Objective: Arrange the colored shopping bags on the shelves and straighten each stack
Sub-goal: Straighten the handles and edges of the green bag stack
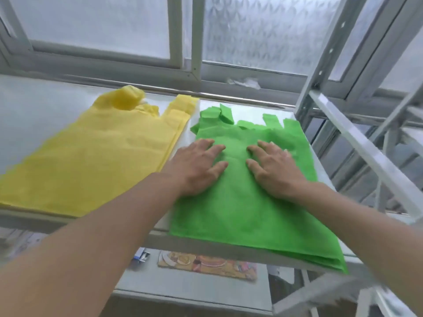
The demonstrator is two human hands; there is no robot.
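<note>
A stack of green shopping bags (247, 209) lies flat on the right half of the white shelf (34, 110), its front corner hanging over the shelf's front edge. My left hand (196, 165) and my right hand (274, 168) both press flat on the middle of the green stack, fingers spread and pointing towards each other. A stack of yellow shopping bags (91, 161) lies on the left half of the shelf, with its handles bunched at the back near the window.
Frosted window panes (263, 30) stand right behind the shelf. A grey metal rack upright (320, 72) and a slanted brace (370, 156) rise at the right. On the lower shelf lie a colourful printed packet (206, 264) and a small blue item (142, 256).
</note>
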